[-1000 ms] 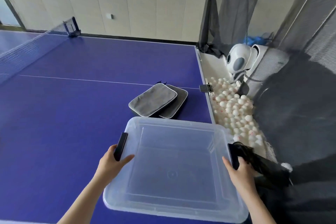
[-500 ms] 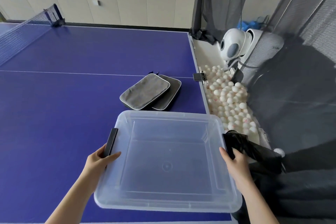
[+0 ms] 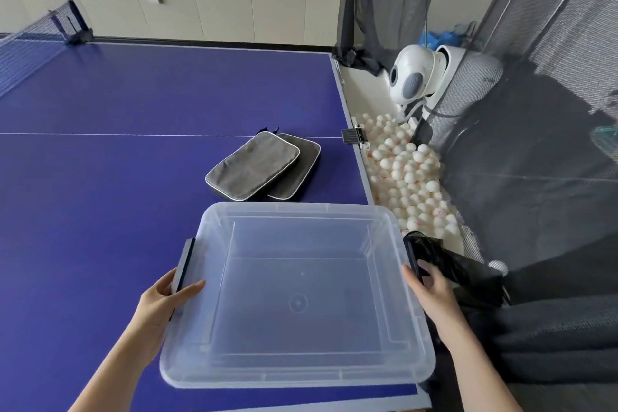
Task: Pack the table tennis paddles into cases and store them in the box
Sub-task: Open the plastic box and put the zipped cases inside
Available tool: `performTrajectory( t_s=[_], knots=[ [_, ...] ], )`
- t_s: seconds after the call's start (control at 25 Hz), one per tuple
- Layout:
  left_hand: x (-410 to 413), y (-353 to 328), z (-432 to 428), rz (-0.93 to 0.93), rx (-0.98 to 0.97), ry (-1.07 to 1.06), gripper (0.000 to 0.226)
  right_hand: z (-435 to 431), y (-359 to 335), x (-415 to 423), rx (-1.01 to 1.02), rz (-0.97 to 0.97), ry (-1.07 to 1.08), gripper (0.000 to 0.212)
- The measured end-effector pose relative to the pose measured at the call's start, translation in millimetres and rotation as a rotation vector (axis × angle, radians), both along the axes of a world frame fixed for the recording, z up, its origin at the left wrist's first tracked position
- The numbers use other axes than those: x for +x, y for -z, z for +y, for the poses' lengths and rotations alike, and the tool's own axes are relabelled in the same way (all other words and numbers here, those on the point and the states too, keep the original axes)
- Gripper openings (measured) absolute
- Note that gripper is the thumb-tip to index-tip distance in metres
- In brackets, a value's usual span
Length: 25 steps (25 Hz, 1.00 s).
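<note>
Bright even daylight, soft shadows, wide-angle edge bending, net (image 3: pixel 30 43) perhaps slightly blurred

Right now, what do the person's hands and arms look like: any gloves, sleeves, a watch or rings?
Both are bare. The left hand and right hand wear no gloves, and no rings show. The left forearm and right forearm are uncovered to the frame's bottom edge: no sleeve, watch or wristband in view.

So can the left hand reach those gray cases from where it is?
Probably yes, though the left hand is gripping the box; if it lets go, the cases lie just past the box with nothing in between.
</note>
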<state>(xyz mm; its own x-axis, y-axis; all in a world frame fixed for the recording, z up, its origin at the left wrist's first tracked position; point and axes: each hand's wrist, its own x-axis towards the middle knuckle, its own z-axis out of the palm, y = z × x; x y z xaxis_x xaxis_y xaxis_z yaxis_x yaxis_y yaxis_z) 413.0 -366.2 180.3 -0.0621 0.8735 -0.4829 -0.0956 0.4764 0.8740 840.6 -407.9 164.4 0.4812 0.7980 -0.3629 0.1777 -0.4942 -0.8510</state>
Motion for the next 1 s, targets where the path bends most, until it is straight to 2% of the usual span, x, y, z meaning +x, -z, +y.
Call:
performTrajectory(
  t_s=[0.12,0.28,0.32,0.4,0.44,0.56,0.64,0.8,0.96,1.0],
  knots=[
    [-1,1,1,0.121,0.079,-0.002,0.09,-2,-5,0,0.041,-0.155,-0.012,0.063],
    [-1,4,0,0.303,0.165,0.01,0.086,-8,-12,-12,0.095,-0.377,-0.117,0.063],
    [-3,3,-2,0.342,0.175,0.045,0.083,-10,-8,-14,0.087,-0.392,-0.142,0.069],
    [-1,3,-7,0.333,0.15,0.123,0.087,-13,4,-16,0.066,-0.372,-0.157,0.087],
    [0,4,-10,0.314,0.15,0.146,0.092,-15,4,-19,0.067,-0.364,-0.168,0.088],
    [11,6,-13,0.307,0.191,0.168,0.083,-16,-7,-29,0.051,-0.37,-0.221,0.075],
    [14,10,-11,0.347,0.212,0.198,0.079,-13,-7,-28,0.053,-0.393,-0.24,0.074],
    [13,2,-9,0.392,0.21,0.223,0.08,-9,-5,-24,0.069,-0.358,-0.261,0.076],
    [8,-13,-12,0.44,0.212,0.23,0.095,-7,-16,-20,0.113,-0.352,-0.268,0.076],
    [8,-17,-9,0.423,0.224,0.211,0.09,-4,-21,-19,0.126,-0.351,-0.264,0.077]
  ],
)
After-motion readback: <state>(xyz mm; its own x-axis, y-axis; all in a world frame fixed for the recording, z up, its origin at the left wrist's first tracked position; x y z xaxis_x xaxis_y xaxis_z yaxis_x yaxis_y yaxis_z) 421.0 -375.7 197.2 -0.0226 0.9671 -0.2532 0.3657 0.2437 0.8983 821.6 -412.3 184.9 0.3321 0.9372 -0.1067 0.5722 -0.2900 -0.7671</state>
